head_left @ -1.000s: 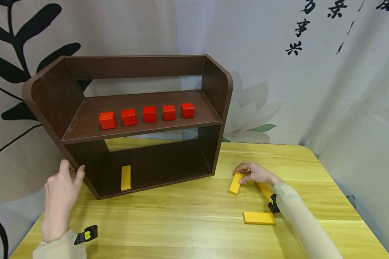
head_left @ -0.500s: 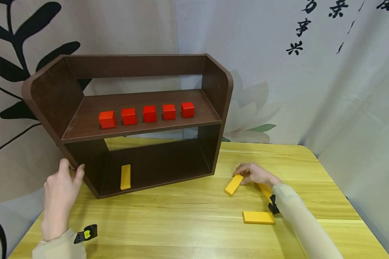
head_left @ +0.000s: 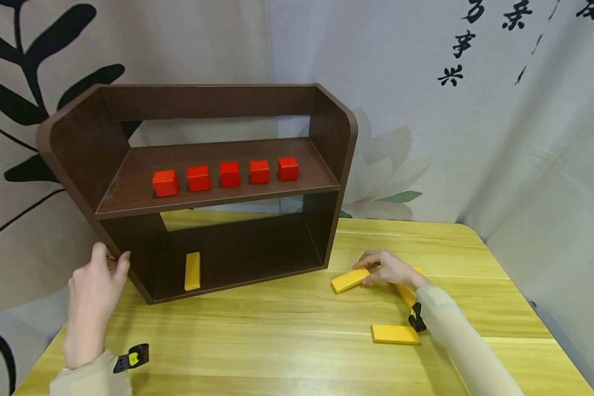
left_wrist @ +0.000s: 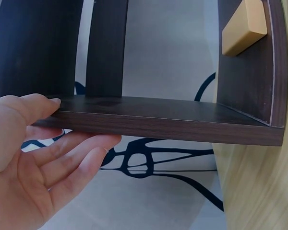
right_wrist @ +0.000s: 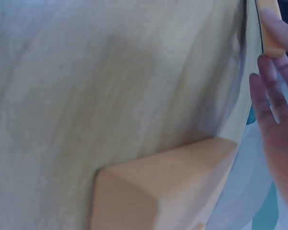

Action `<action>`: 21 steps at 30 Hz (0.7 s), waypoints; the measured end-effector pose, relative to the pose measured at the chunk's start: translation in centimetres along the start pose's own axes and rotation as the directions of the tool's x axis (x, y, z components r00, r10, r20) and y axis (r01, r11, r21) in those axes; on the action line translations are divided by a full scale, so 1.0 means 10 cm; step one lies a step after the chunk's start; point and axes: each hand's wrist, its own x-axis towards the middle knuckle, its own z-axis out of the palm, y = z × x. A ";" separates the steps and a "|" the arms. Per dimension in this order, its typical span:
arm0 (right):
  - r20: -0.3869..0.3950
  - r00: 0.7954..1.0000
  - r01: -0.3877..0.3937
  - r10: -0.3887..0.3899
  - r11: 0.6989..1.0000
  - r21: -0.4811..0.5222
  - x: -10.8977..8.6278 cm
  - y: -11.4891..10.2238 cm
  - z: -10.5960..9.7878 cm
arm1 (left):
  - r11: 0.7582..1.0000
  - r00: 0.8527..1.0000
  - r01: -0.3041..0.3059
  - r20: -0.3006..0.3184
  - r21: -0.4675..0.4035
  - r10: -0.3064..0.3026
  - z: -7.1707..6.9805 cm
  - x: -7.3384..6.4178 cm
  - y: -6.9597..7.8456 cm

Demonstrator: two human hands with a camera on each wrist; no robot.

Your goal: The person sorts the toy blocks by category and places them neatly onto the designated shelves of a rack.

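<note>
On a pale wood counter (head_left: 257, 341), a person holds a brown two-tier shelf (head_left: 208, 103) with one hand and a yellow block with the other. The left hand (head_left: 94, 294), left of the frame, has its thumb and fingers on either side of the shelf's side panel, gripping its edge. The right hand (head_left: 390, 270), right of centre, pinches one end of the held block (head_left: 348, 281) between thumb and fingers; whether the block touches the counter cannot be told.

Over the last second the held block has turned. It pointed towards the bottom of the frame; now it lies nearly crosswise, its free end aimed left at the shelf. The right hand has barely moved, so the change seems one of angle only: the block is in hand, outside the shelf.

Elsewhere nothing has shifted. Five red cubes (head_left: 230, 175) stand in a row on the upper tier. One yellow block (head_left: 192, 271) is on the lower tier, towards its left end. Another block (head_left: 395, 334) lies flat at lower right, and a partly hidden block (head_left: 404, 292) shows beneath the right wrist.
</note>
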 end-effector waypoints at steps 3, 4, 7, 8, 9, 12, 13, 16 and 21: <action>-0.024 1.000 0.017 -0.018 0.999 -0.043 0.01 -0.04 0.02 | 1.000 1.000 0.005 0.000 0.004 -0.005 0.01 0.00 0.00; -0.031 0.999 0.025 -0.027 0.998 -0.058 0.01 -0.05 0.02 | 1.000 1.000 0.006 0.001 0.006 -0.006 0.01 0.00 0.00; -0.053 0.997 0.052 -0.057 0.994 -0.093 0.02 -0.08 0.04 | 1.000 1.000 0.007 0.002 0.007 -0.007 0.00 -0.01 0.01; -0.056 0.996 0.060 -0.066 0.993 -0.103 0.03 -0.10 0.05 | 1.000 1.000 0.006 0.004 0.007 -0.006 0.00 -0.01 0.01; -0.057 0.996 0.066 -0.073 0.992 -0.112 0.02 -0.14 0.05 | 1.000 1.000 0.003 0.003 0.005 -0.003 0.00 -0.01 0.01; -0.060 0.994 0.080 -0.088 0.989 -0.126 0.01 -0.30 0.05 | 1.000 1.000 -0.003 0.003 0.001 0.003 0.00 0.00 0.01; -0.064 0.994 0.083 -0.091 0.988 -0.129 0.01 -0.31 0.05 | 1.000 1.000 -0.003 0.002 -0.001 0.003 0.00 0.00 0.01; -0.083 0.991 0.094 -0.105 0.987 -0.129 0.01 -0.33 0.06 | 1.000 1.000 -0.004 -0.001 0.000 0.004 0.00 0.00 0.01; -0.135 0.985 0.092 -0.107 0.989 -0.116 0.03 -0.35 0.11 | 1.000 1.000 -0.004 -0.006 -0.005 0.004 0.01 0.01 -0.01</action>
